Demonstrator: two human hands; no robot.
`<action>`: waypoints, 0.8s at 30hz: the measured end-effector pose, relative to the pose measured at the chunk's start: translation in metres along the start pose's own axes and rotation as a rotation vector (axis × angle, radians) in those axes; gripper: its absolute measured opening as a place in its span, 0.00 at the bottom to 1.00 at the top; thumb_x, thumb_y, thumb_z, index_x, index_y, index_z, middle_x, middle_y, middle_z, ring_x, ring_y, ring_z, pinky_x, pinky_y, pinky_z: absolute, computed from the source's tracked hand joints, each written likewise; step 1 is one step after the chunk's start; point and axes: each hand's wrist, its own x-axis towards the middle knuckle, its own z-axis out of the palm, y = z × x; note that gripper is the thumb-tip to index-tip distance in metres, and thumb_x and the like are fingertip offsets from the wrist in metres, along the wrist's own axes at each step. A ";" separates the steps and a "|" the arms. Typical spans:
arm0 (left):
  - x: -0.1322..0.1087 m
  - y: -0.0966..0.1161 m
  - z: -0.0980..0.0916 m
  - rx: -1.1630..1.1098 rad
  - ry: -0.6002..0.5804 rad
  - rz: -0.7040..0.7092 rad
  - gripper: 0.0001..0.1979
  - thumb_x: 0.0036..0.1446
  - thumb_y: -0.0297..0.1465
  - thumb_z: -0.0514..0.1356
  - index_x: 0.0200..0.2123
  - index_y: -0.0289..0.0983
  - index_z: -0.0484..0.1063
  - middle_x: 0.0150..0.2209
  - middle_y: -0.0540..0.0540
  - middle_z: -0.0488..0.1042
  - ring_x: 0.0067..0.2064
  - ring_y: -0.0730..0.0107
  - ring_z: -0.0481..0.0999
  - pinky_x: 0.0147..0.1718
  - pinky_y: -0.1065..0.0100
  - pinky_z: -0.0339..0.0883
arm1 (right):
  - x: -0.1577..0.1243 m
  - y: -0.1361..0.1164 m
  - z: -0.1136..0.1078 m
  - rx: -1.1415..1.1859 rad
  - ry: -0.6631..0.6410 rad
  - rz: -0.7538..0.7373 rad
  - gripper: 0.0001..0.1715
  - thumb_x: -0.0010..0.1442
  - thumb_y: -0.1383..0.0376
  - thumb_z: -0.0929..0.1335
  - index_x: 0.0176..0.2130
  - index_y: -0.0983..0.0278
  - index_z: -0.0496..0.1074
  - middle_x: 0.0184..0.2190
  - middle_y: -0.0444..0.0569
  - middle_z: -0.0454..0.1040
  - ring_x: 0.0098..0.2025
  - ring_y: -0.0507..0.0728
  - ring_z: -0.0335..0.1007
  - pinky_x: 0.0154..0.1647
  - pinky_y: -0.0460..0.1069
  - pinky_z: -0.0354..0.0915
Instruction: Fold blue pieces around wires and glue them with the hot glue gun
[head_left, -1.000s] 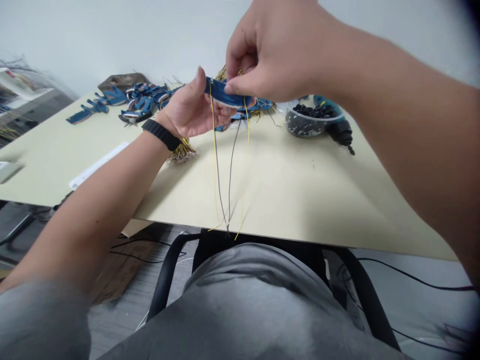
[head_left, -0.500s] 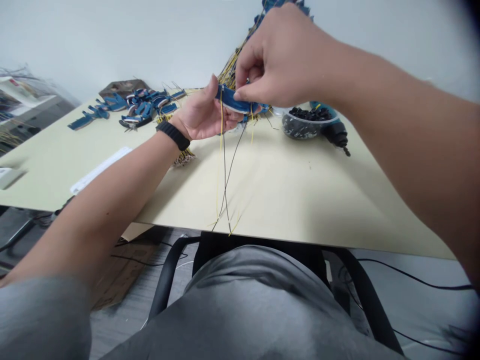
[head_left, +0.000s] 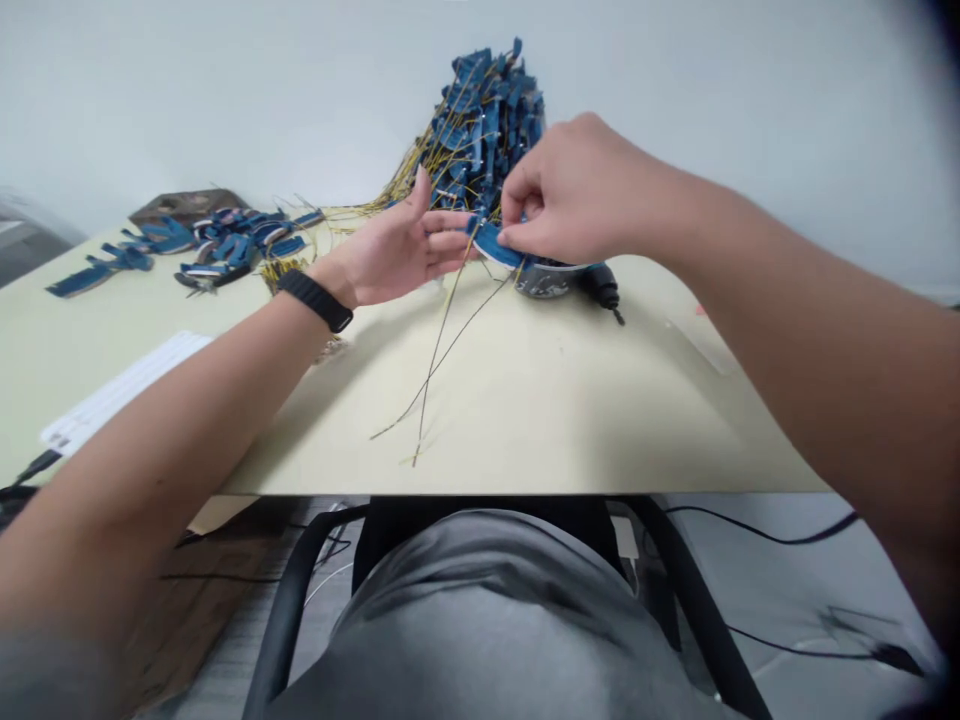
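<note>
My right hand (head_left: 577, 195) is closed in a pinch on a small blue part (head_left: 495, 243) with thin yellow and black wires (head_left: 439, 350) trailing down from it onto the table. My left hand (head_left: 397, 245), with a black band on the wrist, has its fingers stretched out and its fingertips touch the same blue part from the left. Both hands are over the far middle of the beige table (head_left: 570, 420). Right behind them rises a tall heap of blue parts with yellow wires (head_left: 480, 120).
A clear bowl of small black pieces (head_left: 551, 278) and a black tool tip (head_left: 604, 290) sit under my right hand. More blue parts (head_left: 217, 240) lie at the far left, a white strip (head_left: 112, 390) at the left edge. A chair and cables are below.
Both hands have moved away from me toward the heap with the blue part. My left hand has opened from a cupped hold to stretched fingers. The view has tilted up, showing the heap.
</note>
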 end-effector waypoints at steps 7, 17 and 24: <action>-0.002 0.001 0.061 0.410 0.358 0.166 0.23 0.74 0.59 0.74 0.38 0.49 0.81 0.47 0.43 0.91 0.62 0.38 0.81 0.73 0.28 0.73 | -0.057 0.041 0.003 -0.029 -0.164 0.340 0.19 0.64 0.74 0.78 0.26 0.55 0.79 0.27 0.47 0.80 0.36 0.62 0.77 0.40 0.58 0.70; 0.032 -0.010 0.186 0.965 0.112 0.252 0.30 0.67 0.55 0.79 0.62 0.45 0.86 0.68 0.36 0.88 0.73 0.26 0.78 0.77 0.33 0.67 | -0.126 0.079 0.006 -0.020 -0.283 0.541 0.19 0.66 0.69 0.79 0.26 0.56 0.76 0.26 0.50 0.77 0.36 0.66 0.77 0.39 0.60 0.66; 0.065 -0.014 0.244 1.120 0.071 0.242 0.35 0.66 0.56 0.81 0.66 0.40 0.87 0.71 0.29 0.85 0.77 0.14 0.73 0.78 0.25 0.62 | -0.147 0.086 0.011 -0.045 -0.258 0.637 0.13 0.58 0.73 0.76 0.27 0.56 0.77 0.28 0.54 0.79 0.40 0.67 0.79 0.40 0.60 0.66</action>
